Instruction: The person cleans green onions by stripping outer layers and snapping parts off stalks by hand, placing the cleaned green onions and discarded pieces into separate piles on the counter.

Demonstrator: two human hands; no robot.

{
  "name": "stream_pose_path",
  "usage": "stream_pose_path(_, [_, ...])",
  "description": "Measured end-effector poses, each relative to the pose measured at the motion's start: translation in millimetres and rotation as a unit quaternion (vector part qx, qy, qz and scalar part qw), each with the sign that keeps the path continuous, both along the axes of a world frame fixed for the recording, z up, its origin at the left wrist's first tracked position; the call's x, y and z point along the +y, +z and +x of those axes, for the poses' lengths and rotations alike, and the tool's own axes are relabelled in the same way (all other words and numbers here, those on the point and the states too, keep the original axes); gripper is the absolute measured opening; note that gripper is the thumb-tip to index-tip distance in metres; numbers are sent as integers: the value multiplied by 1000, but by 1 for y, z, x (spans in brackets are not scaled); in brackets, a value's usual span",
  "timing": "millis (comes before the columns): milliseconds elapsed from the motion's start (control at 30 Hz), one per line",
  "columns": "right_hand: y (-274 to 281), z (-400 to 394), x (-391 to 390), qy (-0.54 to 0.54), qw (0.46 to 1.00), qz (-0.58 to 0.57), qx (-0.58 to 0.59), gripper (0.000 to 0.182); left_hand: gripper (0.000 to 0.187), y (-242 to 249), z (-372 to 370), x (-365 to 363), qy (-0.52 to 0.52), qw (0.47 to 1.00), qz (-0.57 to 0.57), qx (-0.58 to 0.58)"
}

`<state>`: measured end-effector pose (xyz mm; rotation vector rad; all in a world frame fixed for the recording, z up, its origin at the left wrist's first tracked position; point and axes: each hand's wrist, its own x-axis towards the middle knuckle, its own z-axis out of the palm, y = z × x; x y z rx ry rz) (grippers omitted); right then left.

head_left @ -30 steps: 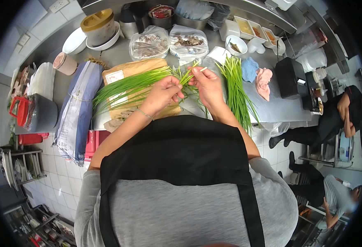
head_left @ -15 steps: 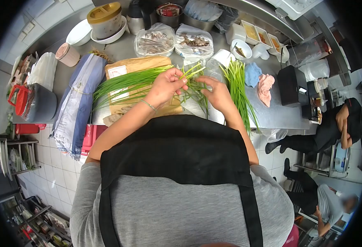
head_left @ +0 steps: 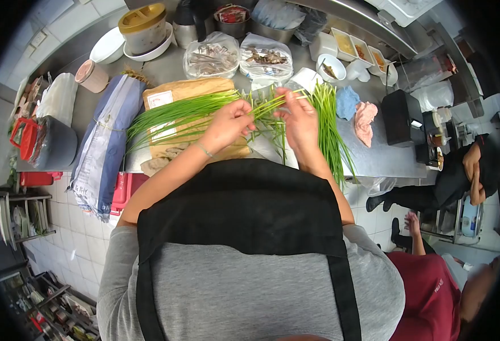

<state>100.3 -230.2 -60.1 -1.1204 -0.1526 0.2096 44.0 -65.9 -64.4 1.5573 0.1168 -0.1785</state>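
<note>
My left hand is closed on a few garlic chives, above the edge of a brown paper bag. Their pale ends run across to my right hand, whose thumb and fingers are closed around them. A loose pile of long green chives lies over the bag on the left, tips pointing left. Under and between my hands are scattered green trimmings. Just right of my right hand lies another bunch of chives, lined up lengthwise towards the counter's front edge.
A blue cloth and a pink cloth lie on the steel counter at right. Two filled plastic bags and bowls stand behind. A long blue-white sack overhangs the front at left. A person in maroon is close behind, right.
My right hand has turned upward and closed on the chives' pale ends; the chives now stretch between both hands. A person in maroon has come into view at lower right.
</note>
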Motion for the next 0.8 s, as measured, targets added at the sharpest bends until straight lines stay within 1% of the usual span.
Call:
stream_pose_path(33, [-2,10,-7,-6,999,47,-12,24,3,-8,-2,5,-1,1000,5,-13])
stream_pose_path(100, [9,27,-27,-38,997,49,-55,26,4,-22,-5,17,11,999,29,-33])
stream_pose_path(167, [43,31,-44,-118,985,63,-109,24,6,-35,-9,37,35,996,70,-45])
stream_pose_path(233, [80,30,-67,-212,957,14,-199,24,6,-45,-10,60,57,977,198,-63])
stream_pose_path(300, [115,24,-93,-268,912,22,-309,23,7,-50,-11,82,94,939,319,-86])
stream_pose_path(333, [131,20,-111,-283,896,-15,-343,23,11,-50,-11,90,120,913,376,-100])
stream_pose_path(367, [147,15,-127,-297,877,-53,-375,22,11,-47,-12,97,136,917,365,-91])
stream_pose_path(433, [175,0,-144,-278,862,-123,-405,21,13,-39,-14,105,170,922,341,-70])
stream_pose_path(467, [186,-5,-148,-266,860,-165,-402,20,12,-35,-14,105,158,923,346,-59])
stream_pose_path(533, [194,-1,-149,-247,824,-339,-382,20,11,-26,-16,106,135,924,355,-38])
stream_pose_path(567, [196,5,-149,-234,795,-422,-367,20,10,-23,-17,104,123,918,375,-38])
stream_pose_path(600, [185,22,-149,-200,801,-468,-316,19,11,-19,-18,99,110,912,393,-38])
stream_pose_path(633, [171,34,-142,-156,784,-531,-282,20,12,-17,-19,94,99,905,412,-39])
stream_pose_path(667, [146,54,-142,-104,769,-568,-275,19,16,-15,-20,88,114,902,404,-103])
stream_pose_path(700, [120,66,-136,-68,771,-583,-247,20,20,-14,-22,81,129,894,396,-166])
stream_pose_path(733, [81,92,-144,-21,758,-597,-262,22,24,-13,-23,77,145,882,386,-228])
stream_pose_path(767, [60,96,-135,1,759,-619,-204,25,27,-10,-24,77,128,890,386,-207])
stream_pose_path(800, [21,119,-140,29,730,-647,-216,28,30,-7,-26,78,111,897,386,-184])
